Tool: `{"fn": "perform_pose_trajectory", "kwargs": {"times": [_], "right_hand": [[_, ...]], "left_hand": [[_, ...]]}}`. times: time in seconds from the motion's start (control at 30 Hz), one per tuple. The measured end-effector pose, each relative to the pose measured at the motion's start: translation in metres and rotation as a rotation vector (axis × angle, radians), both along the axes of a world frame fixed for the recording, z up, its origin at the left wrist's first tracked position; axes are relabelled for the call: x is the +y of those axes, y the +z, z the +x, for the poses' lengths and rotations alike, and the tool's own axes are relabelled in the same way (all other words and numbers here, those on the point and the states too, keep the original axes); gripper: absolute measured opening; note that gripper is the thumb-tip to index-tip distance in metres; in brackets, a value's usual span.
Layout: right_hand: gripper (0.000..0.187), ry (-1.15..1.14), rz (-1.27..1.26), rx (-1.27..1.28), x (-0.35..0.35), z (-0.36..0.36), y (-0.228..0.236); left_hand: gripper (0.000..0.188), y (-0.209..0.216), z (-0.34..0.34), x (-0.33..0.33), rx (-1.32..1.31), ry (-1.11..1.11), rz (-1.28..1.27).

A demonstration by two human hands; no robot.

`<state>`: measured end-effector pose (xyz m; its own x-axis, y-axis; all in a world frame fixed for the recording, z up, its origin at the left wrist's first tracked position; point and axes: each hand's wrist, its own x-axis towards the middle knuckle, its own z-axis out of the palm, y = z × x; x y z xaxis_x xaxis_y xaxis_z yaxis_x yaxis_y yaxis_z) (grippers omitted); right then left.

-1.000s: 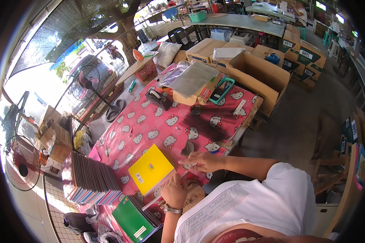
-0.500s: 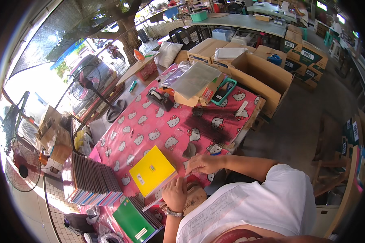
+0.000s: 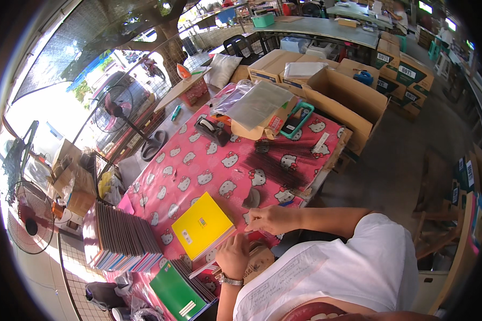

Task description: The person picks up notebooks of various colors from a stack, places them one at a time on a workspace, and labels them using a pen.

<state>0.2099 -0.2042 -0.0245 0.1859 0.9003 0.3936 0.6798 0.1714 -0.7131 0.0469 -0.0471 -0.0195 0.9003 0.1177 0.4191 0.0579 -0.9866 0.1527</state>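
A yellow spiral-type notebook or pad (image 3: 202,224) lies at an angle on the pink patterned tablecloth (image 3: 185,184). My left hand (image 3: 233,257), with a metal watch at the wrist, rests at its lower right edge, fingers bent over that side. Close by on the right, my right hand (image 3: 268,219) has its fingertips drawn together near the notebook's corner; whatever they hold is too small to make out. Left of the notebook rises a tall stack of notebooks (image 3: 126,232). Green-covered notebooks (image 3: 177,291) are piled nearer me.
Thin black strands (image 3: 276,163) spread across the table's right side, beside a grey lump (image 3: 251,198) and a blue pen (image 3: 286,203). Farther back are a tape dispenser (image 3: 211,131), plastic sheets (image 3: 260,104), a teal tray (image 3: 297,120) and an open carton (image 3: 351,101).
My right hand has shifted slightly, its fingers lifting a little at the notebook's corner. My left hand has edged slightly to the right. The notebook stays in place.
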Motion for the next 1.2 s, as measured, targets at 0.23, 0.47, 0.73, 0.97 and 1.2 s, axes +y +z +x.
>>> {"fn": "perform_pose_trajectory", "kwargs": {"times": [0.23,0.47,0.73,0.97,1.2], "right_hand": [[0.022,0.108,0.054,0.093,0.002,0.002,-0.015],[0.02,-0.125,0.188,-0.2,0.0,-0.016,-0.017],[0.02,-0.074,0.02,-0.179,0.004,-0.011,-0.004],[0.019,-0.077,0.108,-0.261,0.005,-0.007,-0.01],[0.017,-0.078,0.179,-0.261,0.005,-0.008,-0.005]], "left_hand": [[0.01,0.002,-0.001,-0.001,-0.045,-0.032,0.004],[0.01,0.006,-0.002,-0.005,0.018,-0.02,-0.016],[0.011,0.004,-0.003,-0.004,-0.024,-0.014,-0.011],[0.014,0.005,-0.002,-0.008,-0.03,-0.009,0.007],[0.014,0.002,-0.003,-0.008,-0.035,0.01,0.003]]}}
